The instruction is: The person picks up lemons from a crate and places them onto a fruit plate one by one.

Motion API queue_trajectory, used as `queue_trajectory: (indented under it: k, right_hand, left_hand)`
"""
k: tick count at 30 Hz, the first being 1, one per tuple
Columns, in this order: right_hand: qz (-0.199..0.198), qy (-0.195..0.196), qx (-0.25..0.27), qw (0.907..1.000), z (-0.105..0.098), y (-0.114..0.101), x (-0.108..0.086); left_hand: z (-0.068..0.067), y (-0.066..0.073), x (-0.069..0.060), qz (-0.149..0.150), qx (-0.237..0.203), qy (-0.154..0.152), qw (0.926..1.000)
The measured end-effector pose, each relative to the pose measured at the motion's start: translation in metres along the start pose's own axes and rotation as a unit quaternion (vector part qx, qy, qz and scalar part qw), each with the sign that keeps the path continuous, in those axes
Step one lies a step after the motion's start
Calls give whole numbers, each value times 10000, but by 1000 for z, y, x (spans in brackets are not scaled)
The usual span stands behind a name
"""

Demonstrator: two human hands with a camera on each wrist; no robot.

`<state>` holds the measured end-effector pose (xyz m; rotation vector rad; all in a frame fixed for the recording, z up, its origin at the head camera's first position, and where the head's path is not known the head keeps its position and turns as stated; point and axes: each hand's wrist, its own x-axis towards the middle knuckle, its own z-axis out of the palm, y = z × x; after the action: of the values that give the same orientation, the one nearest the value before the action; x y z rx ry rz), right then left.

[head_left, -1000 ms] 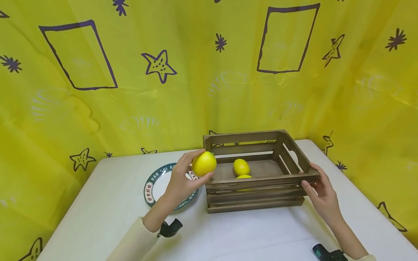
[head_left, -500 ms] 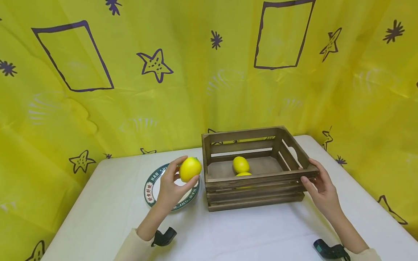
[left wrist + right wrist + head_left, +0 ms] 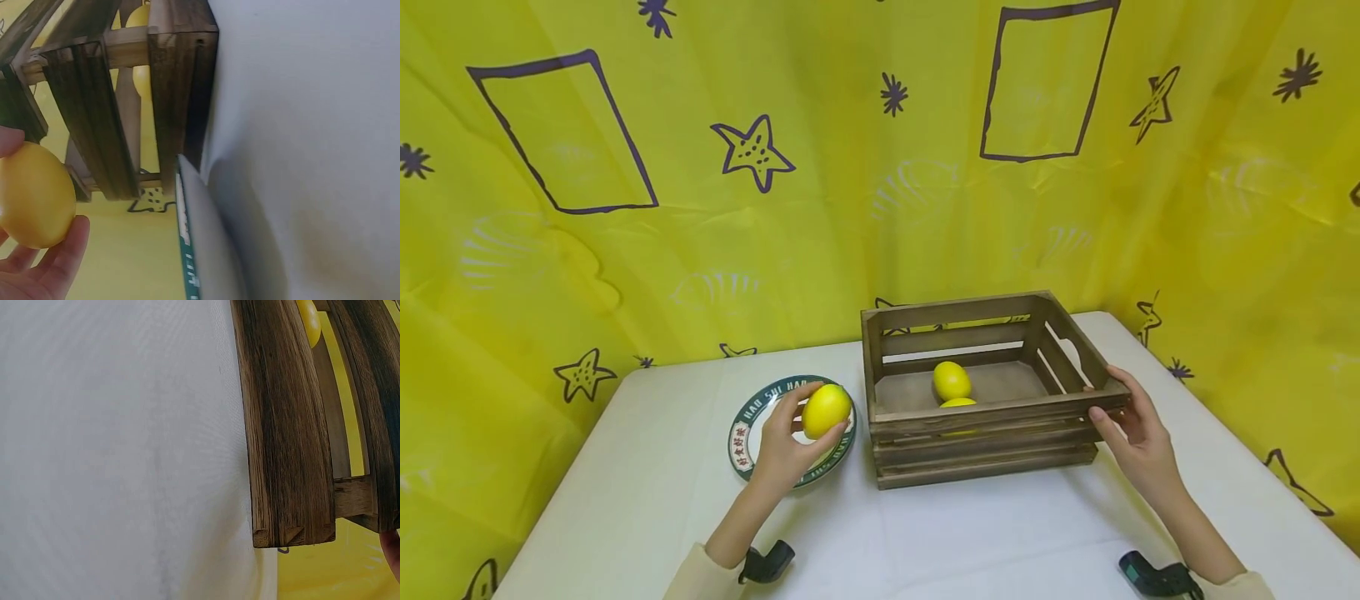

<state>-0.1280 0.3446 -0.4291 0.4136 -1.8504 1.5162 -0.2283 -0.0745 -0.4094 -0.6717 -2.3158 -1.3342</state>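
A yellow lemon (image 3: 827, 412) is pinched between the thumb and fingers of my left hand (image 3: 781, 450), over the right part of a round plate (image 3: 740, 443) with a green lettered rim. In the left wrist view the lemon (image 3: 39, 197) appears apart from both plate and crate. My right hand (image 3: 1141, 454) grips the right front corner of a brown slatted wooden crate (image 3: 985, 465), thumb at the front and fingers around the side. Inside the crate lie a lemon (image 3: 951, 380) and a second lemon (image 3: 959, 403), partly hidden by the front slat.
Plate and crate stand side by side on a table with a white cloth (image 3: 970, 542). A yellow curtain (image 3: 827, 250) with dark drawings hangs behind and along the sides. Each wrist wears a black camera, as the left camera (image 3: 767, 562) shows.
My left hand has carried the lemon left and down, from beside the crate's left front corner to over the plate. My right hand keeps its grip on the crate.
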Motion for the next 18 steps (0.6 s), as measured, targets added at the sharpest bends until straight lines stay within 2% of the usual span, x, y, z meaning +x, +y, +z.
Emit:
queue_trajectory:
  k: [7,11,18]
  right_hand:
    - [92,-6,-131,9999,1,0,1]
    - [65,-6,-176,9998,1,0,1]
    - [-37,-64,116,9999,0,2,0]
  left_hand:
    - [1,-12,-7,-284,169,-99,9994]
    - [2,-19,-8,-553,274,-223,9978]
    - [3,-31,-10,-978,433,-649,9921]
